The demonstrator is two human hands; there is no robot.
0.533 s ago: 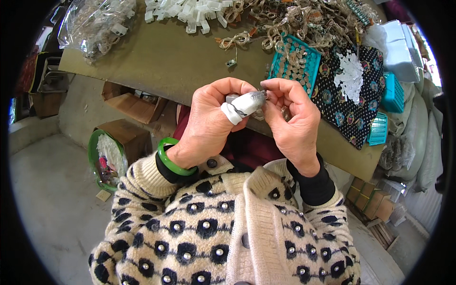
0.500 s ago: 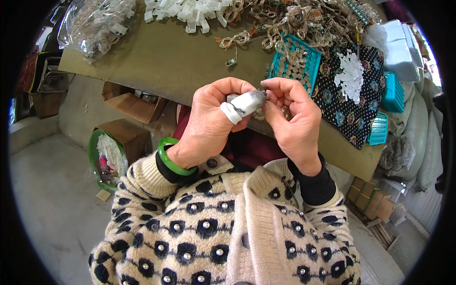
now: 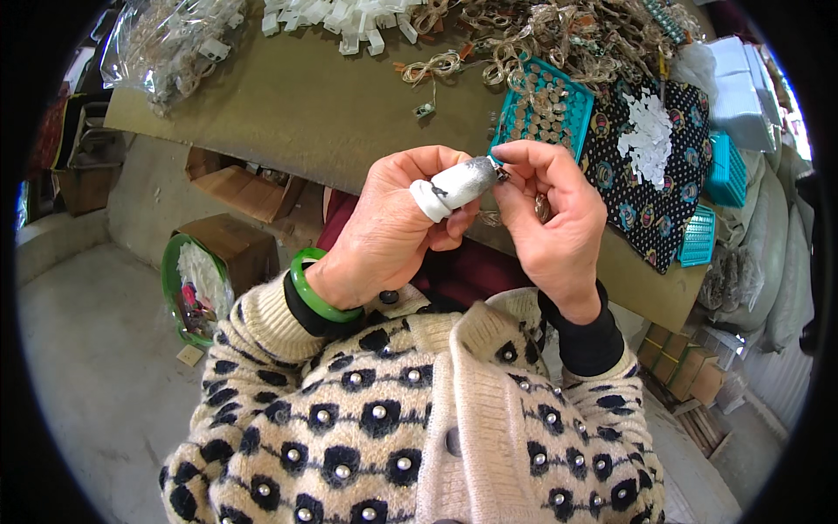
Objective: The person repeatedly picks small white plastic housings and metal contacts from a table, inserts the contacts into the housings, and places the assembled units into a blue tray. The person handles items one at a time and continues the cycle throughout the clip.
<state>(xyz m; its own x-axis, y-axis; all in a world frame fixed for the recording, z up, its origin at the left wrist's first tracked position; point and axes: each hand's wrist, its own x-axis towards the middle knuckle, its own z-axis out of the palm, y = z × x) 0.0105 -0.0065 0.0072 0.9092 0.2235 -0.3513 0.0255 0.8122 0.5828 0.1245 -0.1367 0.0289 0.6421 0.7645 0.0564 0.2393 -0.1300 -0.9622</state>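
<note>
My left hand (image 3: 393, 214) is closed, its thumb inside a white finger cover (image 3: 458, 188) with a greyed tip. What the left fingers hold is hidden behind that thumb. Close against the tip, my right hand (image 3: 559, 223) pinches around a small dark, shiny part (image 3: 501, 174), too small to name. A coil of clear coppery wire (image 3: 542, 208) shows inside the curled right fingers. Both hands meet in front of the table's near edge, above my lap. On the table beyond them lies one wire coil (image 3: 434, 65) with a small greenish piece (image 3: 424, 110) at its end.
A teal basket (image 3: 580, 103) of round coppery discs sits just past my right hand. Beside it, white flakes (image 3: 646, 127) lie on a patterned dark cloth (image 3: 615, 205). White plastic pieces (image 3: 349, 22), heaped wire coils (image 3: 567, 39) and a clear bag (image 3: 166, 52) fill the table's back.
My right hand has shifted slightly right and the left thumb has turned, with its tip now further right. More of the wire coil shows in the right hand.
</note>
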